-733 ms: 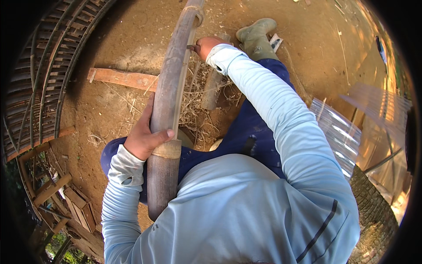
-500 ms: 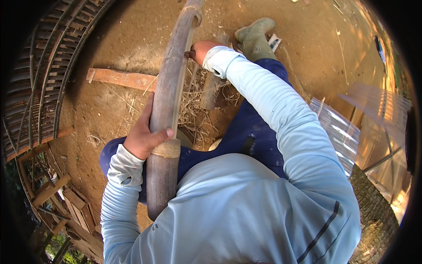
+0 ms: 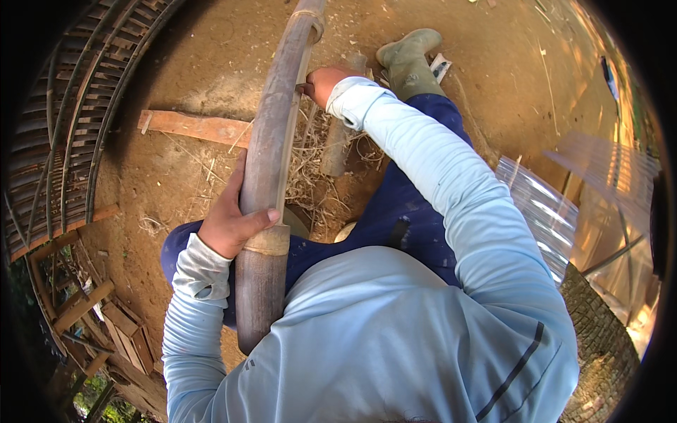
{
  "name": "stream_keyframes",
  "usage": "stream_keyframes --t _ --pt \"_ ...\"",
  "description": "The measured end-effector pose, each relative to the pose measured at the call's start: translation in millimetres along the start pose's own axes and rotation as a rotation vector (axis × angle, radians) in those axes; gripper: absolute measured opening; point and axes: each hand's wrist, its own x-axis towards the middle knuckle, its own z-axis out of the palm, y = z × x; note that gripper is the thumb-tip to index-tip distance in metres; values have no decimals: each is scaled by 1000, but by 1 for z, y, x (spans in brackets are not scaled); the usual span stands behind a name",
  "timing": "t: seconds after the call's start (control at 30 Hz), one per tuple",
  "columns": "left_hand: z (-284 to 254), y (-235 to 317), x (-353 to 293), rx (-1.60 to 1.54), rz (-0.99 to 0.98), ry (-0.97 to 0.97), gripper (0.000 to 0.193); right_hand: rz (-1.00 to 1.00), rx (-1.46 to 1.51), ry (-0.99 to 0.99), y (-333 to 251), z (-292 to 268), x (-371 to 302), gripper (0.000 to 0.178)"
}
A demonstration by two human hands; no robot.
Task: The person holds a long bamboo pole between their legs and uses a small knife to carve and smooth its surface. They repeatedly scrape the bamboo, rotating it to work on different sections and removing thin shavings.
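A long grey-brown bamboo pole [image 3: 264, 166] with ringed joints slants from my lap toward the top of the head view. Its near end rests against my left thigh and shirt, and a pale edge runs down its right side. Around the pole, just beyond the nearer joint, my left hand [image 3: 229, 218] is closed, with the thumb over the top. Farther along, my right hand [image 3: 330, 84] is closed at the pole's right edge. Whatever its fingers hold there is hidden.
Pale shavings [image 3: 317, 151] lie under the pole beside a short log [image 3: 337, 144]. A reddish plank [image 3: 197, 127] lies to the left. At far left stands a slatted bamboo frame [image 3: 70, 120]. Clear corrugated sheets [image 3: 539, 204] are at right, above a rough trunk [image 3: 599, 338]. My boot [image 3: 410, 63] rests ahead.
My right hand and its cuff have shifted very slightly toward me at the pole's edge. The left hand keeps its hold, and the pole stays nearly still.
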Motion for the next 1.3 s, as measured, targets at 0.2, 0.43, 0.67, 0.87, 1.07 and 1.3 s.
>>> stream_keyframes --t 0.2,0.43,0.67,0.87,1.07,1.3 --pt "1 0 2 -46 4 -11 116 11 -14 8 3 -5 3 43" --pt "0 -2 1 -35 29 -14 116 95 -47 149 11 7 11 41" --pt "1 1 -5 -36 -4 -13 117 175 77 226 40 15 69 47" --pt "0 -2 -6 -23 10 -12 115 112 39 167 28 20 63 44" --pt "0 -1 0 -4 28 -2 114 128 61 112 19 14 37 42" --pt "2 -1 1 -25 13 2 115 82 -28 71 10 5 13 42"
